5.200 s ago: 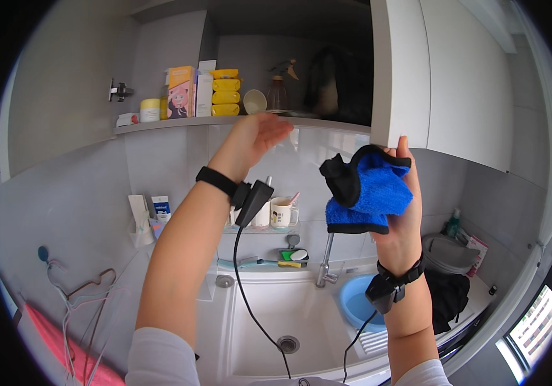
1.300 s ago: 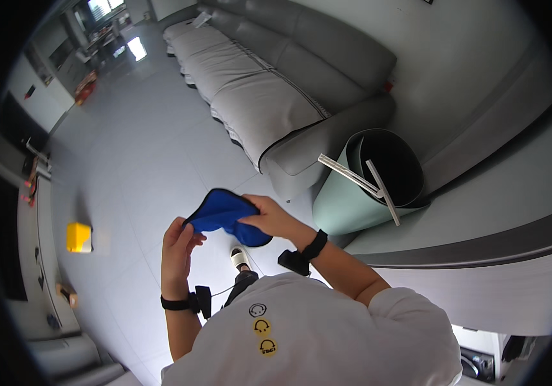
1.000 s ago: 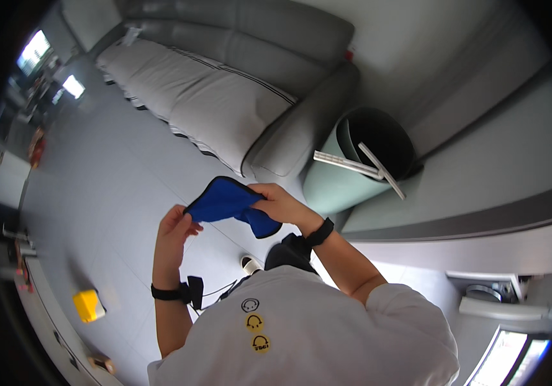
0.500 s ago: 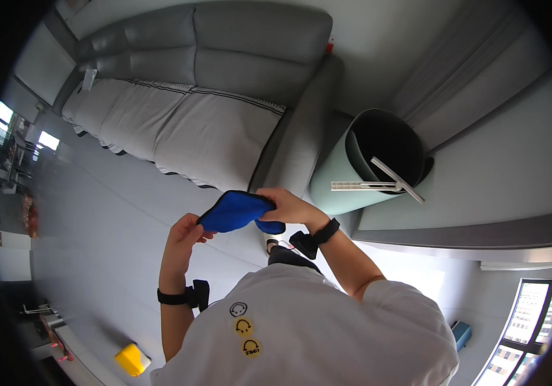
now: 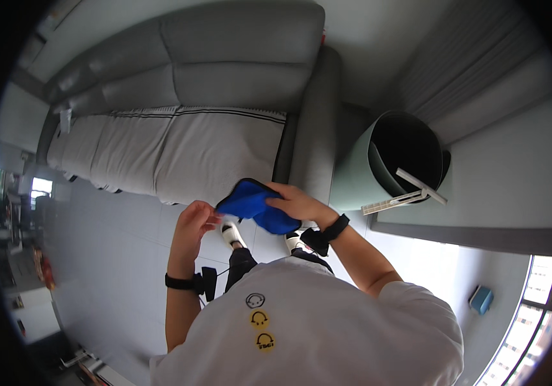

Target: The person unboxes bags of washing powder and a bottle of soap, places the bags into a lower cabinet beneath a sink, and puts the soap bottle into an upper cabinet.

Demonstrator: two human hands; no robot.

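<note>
A blue cloth [image 5: 253, 204] with black edging hangs folded between my two hands, in front of my chest. My right hand [image 5: 296, 203] is closed on its upper right part, with the thumb lying across the blue surface. The fingertips of my left hand [image 5: 195, 225] meet the cloth's left corner in what looks like a light pinch. The cloth's lower right part droops below my right hand. A black strap with a small dark device sits on each wrist.
Ahead stands a grey sofa [image 5: 244, 38] with a pale throw [image 5: 215, 151] on its seat. At the right is a pale green bin-like container [image 5: 352, 177] with white hinged strips [image 5: 395, 202] on its rim. A small blue box [image 5: 481, 300] lies on the floor near the window.
My view has shifted, and both my feet now show. The cloth has folded over and droops lower on the right. The yellow object at the lower left has gone out of view.
</note>
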